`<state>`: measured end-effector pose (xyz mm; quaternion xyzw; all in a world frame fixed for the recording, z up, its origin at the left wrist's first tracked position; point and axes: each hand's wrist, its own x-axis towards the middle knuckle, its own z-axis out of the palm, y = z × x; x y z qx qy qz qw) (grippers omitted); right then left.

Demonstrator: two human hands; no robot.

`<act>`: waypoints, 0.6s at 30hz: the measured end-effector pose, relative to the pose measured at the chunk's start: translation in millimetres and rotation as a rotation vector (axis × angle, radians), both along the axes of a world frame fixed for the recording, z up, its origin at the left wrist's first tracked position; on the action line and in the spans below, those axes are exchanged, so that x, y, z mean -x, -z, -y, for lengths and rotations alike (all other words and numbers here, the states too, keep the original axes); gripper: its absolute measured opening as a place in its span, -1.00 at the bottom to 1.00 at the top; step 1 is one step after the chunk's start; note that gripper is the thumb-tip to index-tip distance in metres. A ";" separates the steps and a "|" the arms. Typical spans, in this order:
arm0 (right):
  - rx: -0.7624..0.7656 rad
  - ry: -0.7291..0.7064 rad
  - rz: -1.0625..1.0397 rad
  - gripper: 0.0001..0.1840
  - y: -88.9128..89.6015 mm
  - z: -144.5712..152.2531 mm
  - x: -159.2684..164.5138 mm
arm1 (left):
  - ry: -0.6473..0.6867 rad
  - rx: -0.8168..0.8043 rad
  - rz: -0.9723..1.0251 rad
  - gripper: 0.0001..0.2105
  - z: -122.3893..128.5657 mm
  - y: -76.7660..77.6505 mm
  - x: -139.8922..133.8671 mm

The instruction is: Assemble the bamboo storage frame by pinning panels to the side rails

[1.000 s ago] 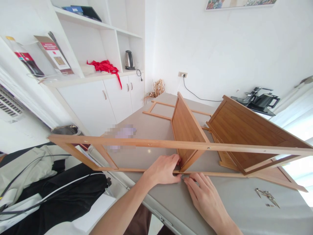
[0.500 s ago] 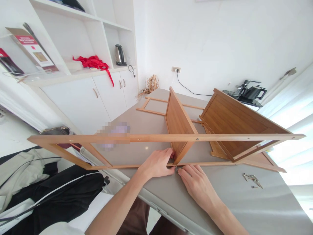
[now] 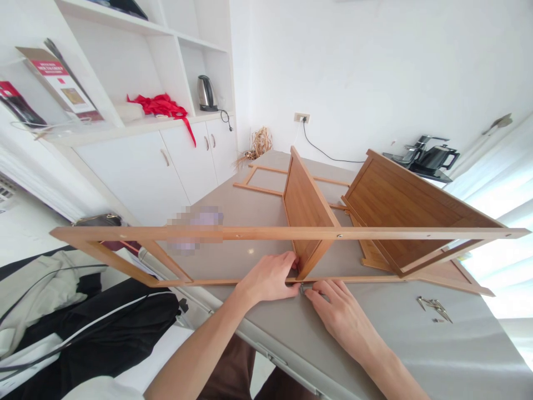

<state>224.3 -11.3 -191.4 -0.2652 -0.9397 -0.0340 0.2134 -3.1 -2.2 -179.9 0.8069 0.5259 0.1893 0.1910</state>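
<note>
A wooden shelf frame (image 3: 266, 234) lies on its side on the grey table, with an upright shelf panel (image 3: 311, 208) joined between its rails. My left hand (image 3: 268, 278) is closed around the lower rail (image 3: 353, 279) where the panel meets it, fingers behind and thumb in front. Just right of that thumb, my right hand (image 3: 337, 305) has its fingers curled and pinched at a small metal screw (image 3: 302, 288) by the rail's outer face. Its fingers partly cover the screw, so how deep it sits cannot be seen.
Several loose screws (image 3: 435, 308) lie on the grey table (image 3: 400, 339) at the right. A second wooden panel (image 3: 420, 194) leans behind the frame. A black kettle (image 3: 441, 157) stands at the back right; dark clothes (image 3: 120, 316) lie at the left, below the frame's end.
The whole view has shifted slightly. My left hand keeps its grip at the joint, and my right fingers have moved a very little beside the screw.
</note>
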 end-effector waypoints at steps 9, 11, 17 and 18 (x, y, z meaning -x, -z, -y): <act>0.009 0.057 0.032 -0.72 6.4 3.3 1.1 | 0.006 -0.020 -0.004 -0.71 0.4 -1.9 0.5; 0.009 0.062 0.037 -0.72 7.8 3.4 1.4 | 0.004 -0.025 -0.004 -0.71 0.5 -1.7 0.6; 0.003 0.068 0.040 -0.73 10.9 1.9 0.4 | 0.004 -0.022 -0.007 -0.71 -0.8 1.3 0.2; 0.004 0.065 0.039 -0.74 11.0 1.7 0.3 | 0.005 -0.023 -0.003 -0.71 -1.0 2.0 0.2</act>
